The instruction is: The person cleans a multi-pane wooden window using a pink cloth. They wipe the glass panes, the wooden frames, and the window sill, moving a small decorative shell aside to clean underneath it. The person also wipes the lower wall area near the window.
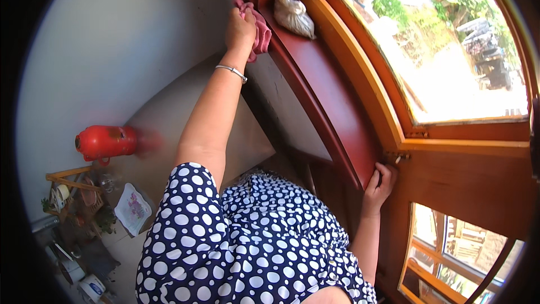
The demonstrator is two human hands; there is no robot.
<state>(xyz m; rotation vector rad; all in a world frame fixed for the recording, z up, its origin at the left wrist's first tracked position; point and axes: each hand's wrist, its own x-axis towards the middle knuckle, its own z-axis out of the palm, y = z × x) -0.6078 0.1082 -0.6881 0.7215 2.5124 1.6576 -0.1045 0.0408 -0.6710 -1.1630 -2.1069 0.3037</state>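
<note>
My left hand (241,29) is closed around a bunched pink cloth (262,35). It presses the cloth against the front edge of the dark red windowsill (332,93), at the sill's far end by the wall. My left arm is stretched out, with a silver bracelet at the wrist. My right hand (380,184) grips the near end of the same sill with its fingers curled round the corner. Close to the cloth, a tied clear plastic bag (293,16) with pale contents lies on the sill.
An orange-brown wooden window frame (360,73) rises beside the sill, with a latch (400,157) near my right hand. On the left, a red thermos (109,141) stands on a shiny table (185,98), near a white floral tray (134,209). Cluttered shelves (70,177) stand beyond.
</note>
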